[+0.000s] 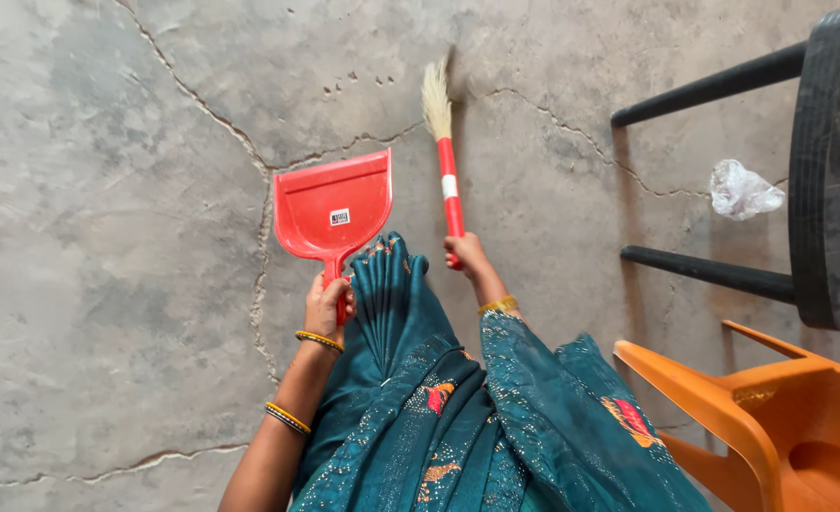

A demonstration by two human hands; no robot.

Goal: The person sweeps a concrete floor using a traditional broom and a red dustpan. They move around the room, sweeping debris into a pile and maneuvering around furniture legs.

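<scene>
Cracked grey concrete floor (107, 237) fills my view. My left hand (327, 305) is wrapped tight around the handle of a red dustpan (335, 206), pan held out over the floor. My right hand (465, 252) is closed on the red-and-white handle of a small broom (444, 152), bristles pointing away. Crumpled clear plastic (743, 189) lies between black chair (832, 171) legs; orange chair (771, 427) sits at lower right.

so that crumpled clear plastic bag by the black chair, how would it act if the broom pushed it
The plastic bag looks thin and crumpled, so probably very light and floppy. It would likely skid or flutter ahead of the broom rather than roll, and may catch on the floor cracks.
</scene>
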